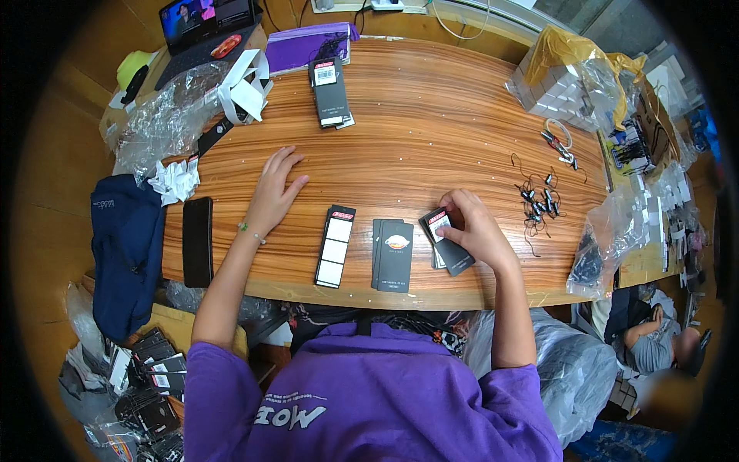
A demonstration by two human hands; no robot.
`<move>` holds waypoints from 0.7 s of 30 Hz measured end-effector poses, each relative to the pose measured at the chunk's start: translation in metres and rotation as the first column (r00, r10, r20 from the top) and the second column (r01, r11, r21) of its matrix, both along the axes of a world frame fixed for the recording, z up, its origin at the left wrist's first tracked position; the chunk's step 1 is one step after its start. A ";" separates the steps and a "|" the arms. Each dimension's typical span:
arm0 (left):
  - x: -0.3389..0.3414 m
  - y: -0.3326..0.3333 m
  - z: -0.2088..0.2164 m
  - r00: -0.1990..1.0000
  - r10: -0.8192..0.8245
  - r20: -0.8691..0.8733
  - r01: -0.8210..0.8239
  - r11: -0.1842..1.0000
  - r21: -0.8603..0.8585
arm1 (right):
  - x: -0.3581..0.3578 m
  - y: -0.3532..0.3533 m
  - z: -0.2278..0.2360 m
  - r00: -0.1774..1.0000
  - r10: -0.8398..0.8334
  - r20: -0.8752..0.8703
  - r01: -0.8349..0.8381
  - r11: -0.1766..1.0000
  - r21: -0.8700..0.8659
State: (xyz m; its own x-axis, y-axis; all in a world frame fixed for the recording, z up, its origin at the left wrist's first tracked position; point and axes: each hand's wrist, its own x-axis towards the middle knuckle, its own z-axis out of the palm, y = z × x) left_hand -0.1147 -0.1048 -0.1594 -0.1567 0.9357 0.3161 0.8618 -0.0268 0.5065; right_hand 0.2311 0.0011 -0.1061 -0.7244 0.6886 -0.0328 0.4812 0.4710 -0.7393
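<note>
My right hand [476, 229] grips a small fanned stack of dark hang tags [456, 259] at the table's near side, its thumb on top by a white sticker. Just left of it lie overlapping dark grey hang tags [394, 266] with an oval logo. Farther left is a neat pile of black tags with white panels [334, 250] and a red strip at the top. My left hand [275, 189] rests open on the wood, palm down, fingers apart, holding nothing. Another stack of dark tags [329, 92] with a white label lies at the far side.
Black cords with small toggles [541, 202] lie scattered at the right, near a clear bag [600, 250]. White boxes [558, 88] under yellow plastic stand at the back right. A black phone-like slab [198, 242], crumpled paper [175, 182] and plastic wrap [165, 115] line the left. A laptop [204, 35] stands behind.
</note>
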 end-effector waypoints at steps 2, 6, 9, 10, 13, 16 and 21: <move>0.002 0.000 0.004 0.999 0.012 0.040 -0.015 0.997 0.072 | 0.008 0.006 -0.014 0.994 -0.066 -0.087 0.053 0.989 -0.142; 0.051 0.001 0.050 0.990 -0.129 -0.047 0.135 0.979 0.152 | 0.020 0.014 -0.025 0.914 -0.264 -0.309 0.102 0.885 -0.455; 0.121 0.017 0.079 0.929 -0.368 -0.044 0.365 0.929 -0.060 | 0.024 0.021 -0.033 0.693 -0.509 -0.510 0.136 0.788 -0.601; 0.140 0.020 0.078 0.934 -0.350 -0.078 0.341 0.934 -0.109 | 0.022 0.022 -0.032 0.639 -0.527 -0.561 0.172 0.808 -0.563; 0.177 0.035 0.066 0.927 -0.334 -0.173 0.291 0.929 -0.230 | 0.027 0.024 -0.032 0.494 -0.540 -0.681 0.273 0.840 -0.468; 0.189 0.048 0.054 0.912 -0.356 -0.204 0.292 0.912 -0.287 | 0.032 0.029 -0.044 0.458 -0.540 -0.706 0.289 0.842 -0.456; 0.193 0.055 0.036 0.921 -0.374 -0.106 0.329 0.895 -0.301 | 0.029 0.029 -0.040 0.470 -0.561 -0.681 0.314 0.828 -0.465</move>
